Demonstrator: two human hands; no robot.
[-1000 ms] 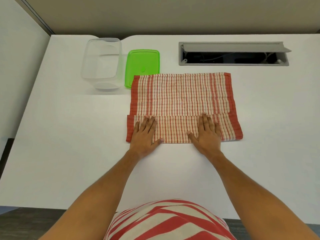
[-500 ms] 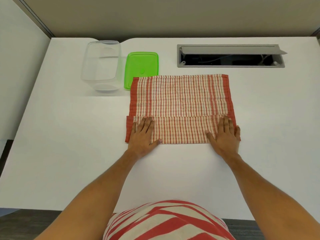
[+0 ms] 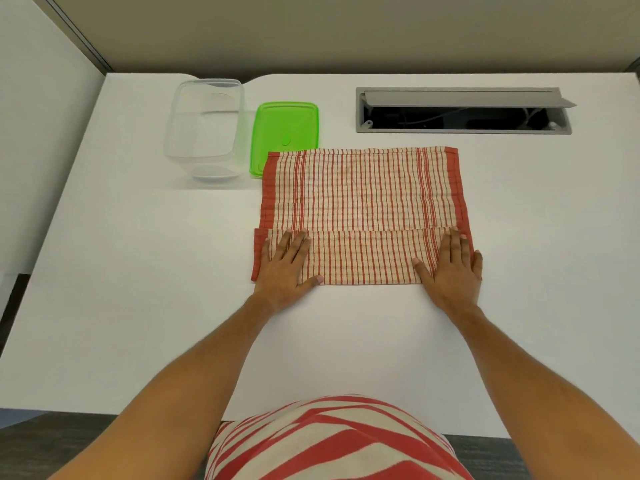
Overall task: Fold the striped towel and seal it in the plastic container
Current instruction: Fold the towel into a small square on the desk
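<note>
- Your left hand (image 3: 284, 268) lies flat, fingers spread, palm down on the left end of the folded near strip of the red-and-cream striped cloth towel (image 3: 362, 199); it grips nothing.
- Your right hand (image 3: 452, 270) lies flat the same way on the right end of that strip, pressing, not grasping.
- The towel rests on the white table (image 3: 138, 271), stretching away beyond your fingertips, its near edge folded over.
- The clear rectangular plastic container (image 3: 204, 129) stands open beyond and left of your left hand.
- The bright green plastic lid (image 3: 285, 128) lies flat beside it, its near corner under the towel's far left corner.
</note>
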